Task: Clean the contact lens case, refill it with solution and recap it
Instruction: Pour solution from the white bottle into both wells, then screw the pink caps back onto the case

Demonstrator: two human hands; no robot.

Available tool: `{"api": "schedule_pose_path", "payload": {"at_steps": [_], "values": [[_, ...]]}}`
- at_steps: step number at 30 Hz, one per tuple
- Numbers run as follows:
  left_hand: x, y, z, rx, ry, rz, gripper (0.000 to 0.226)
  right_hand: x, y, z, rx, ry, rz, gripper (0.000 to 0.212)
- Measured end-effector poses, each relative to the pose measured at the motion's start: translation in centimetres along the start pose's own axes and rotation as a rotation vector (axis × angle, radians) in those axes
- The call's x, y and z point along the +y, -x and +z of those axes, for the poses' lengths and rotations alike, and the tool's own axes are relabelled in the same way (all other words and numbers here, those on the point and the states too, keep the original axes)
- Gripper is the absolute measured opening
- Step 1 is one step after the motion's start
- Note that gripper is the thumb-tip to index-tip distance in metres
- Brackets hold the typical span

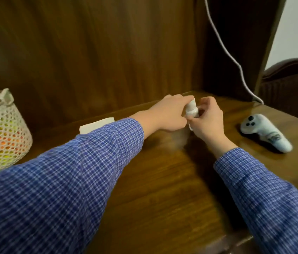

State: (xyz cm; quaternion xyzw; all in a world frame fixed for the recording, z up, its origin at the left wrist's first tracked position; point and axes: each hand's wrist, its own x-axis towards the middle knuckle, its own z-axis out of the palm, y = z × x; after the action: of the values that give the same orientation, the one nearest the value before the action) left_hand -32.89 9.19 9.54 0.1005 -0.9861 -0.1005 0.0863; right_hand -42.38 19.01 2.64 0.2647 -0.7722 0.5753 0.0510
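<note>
Two hands meet over the far part of the bench (162,180): the left hand (168,114) grips a small white bottle (246,107) that hides most of it, the right hand (206,119) pinches its lower end. Left of the bottle lie a white pad (97,125) and a mesh basket (1,136); right of it, a controller (265,132) and a cable (232,57).
</note>
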Motion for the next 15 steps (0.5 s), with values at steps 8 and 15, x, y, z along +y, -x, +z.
{"api": "schedule_pose_path", "payload": {"at_steps": [8, 15], "values": [[2.5, -3.3, 1.7, -0.102, -0.024, 0.012, 0.088, 2.8, -2.0, -1.7, 0.104, 0.005, 0.14, 0.069], [0.2, 0.8, -2.3, 0.002, -0.012, -0.082, 0.078, 1.7, -1.4, -2.5, 0.09, 0.153, 0.253, 0.097]]}}
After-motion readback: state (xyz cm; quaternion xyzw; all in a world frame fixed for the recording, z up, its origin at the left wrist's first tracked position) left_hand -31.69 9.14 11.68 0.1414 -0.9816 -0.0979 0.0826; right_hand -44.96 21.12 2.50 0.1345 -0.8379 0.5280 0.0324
